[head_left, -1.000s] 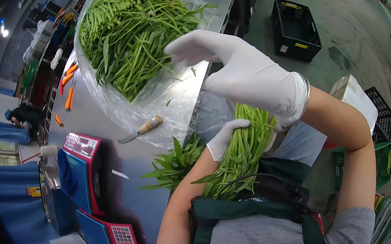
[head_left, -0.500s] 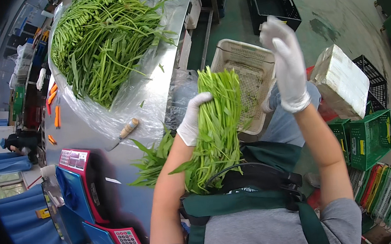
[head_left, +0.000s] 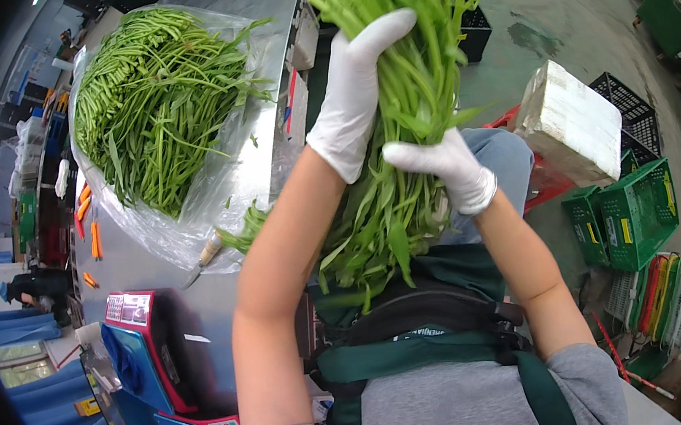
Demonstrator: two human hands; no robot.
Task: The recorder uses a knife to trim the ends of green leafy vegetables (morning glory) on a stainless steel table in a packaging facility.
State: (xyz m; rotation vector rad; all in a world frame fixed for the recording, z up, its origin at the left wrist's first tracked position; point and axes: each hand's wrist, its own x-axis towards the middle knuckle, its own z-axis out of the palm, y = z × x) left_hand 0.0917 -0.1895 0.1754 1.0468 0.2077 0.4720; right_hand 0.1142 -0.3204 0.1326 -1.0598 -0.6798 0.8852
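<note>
A big bunch of water spinach [head_left: 417, 76] is raised in front of me, cut stem ends up and leaves hanging toward my apron. My left hand [head_left: 355, 92], in a white glove, grips the stems from the left with its thumb across the front. Lower down, my gloved right hand [head_left: 447, 170] is closed on the bunch from the right; its thumb shows in front, and the bunch hides part of its fingers. To the left, a large pile of water spinach [head_left: 174, 105] lies on a clear plastic sheet [head_left: 258, 167]. A few leaves [head_left: 249, 230] stick out behind my left forearm.
A wooden-handled knife [head_left: 208, 252] lies on the metal table [head_left: 220, 304], near two scales [head_left: 140, 347]. Orange-handled tools [head_left: 95, 240] lie along its far side. On my right are a white foam box [head_left: 572, 124], green crates [head_left: 638, 214] and a black crate [head_left: 475, 30].
My left hand has lifted the bunch up and away from my body. My right hand has come down from the raised open position and taken hold of the bunch's lower part.
</note>
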